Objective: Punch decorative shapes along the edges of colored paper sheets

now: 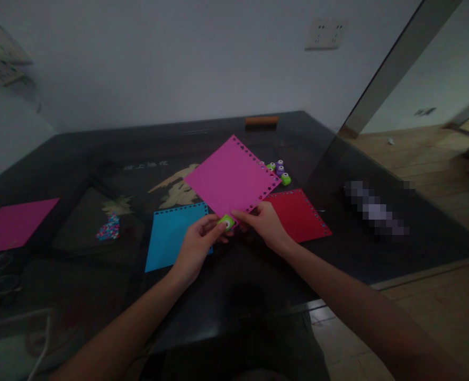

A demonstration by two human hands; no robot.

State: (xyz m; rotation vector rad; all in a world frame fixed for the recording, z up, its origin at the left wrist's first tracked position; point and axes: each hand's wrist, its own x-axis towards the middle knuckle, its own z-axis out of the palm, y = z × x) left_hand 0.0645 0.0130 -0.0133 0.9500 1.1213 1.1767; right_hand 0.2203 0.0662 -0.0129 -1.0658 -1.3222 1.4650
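Note:
My left hand (198, 241) grips a small green punch (227, 222) at the near corner of a pink sheet (230, 177). Between the thumb and fingers of my right hand (264, 222) is the same sheet, close to that corner. The pink sheet is raised and turned like a diamond, with small holes along its two right-hand edges. Beneath and to the left lies a blue sheet (171, 238) with holes along its top edge. A red sheet (304, 217), punched along its edges, lies to the right. Several green and purple punches (281, 169) stand behind the pink sheet's right corner.
Another pink sheet (18, 225) lies at the far left of the dark table (238, 301). Small colourful pieces (109, 227) form a pile on the left. A brown roll (261, 123) rests by the wall, and a blurred-out object (373, 209) is at the right.

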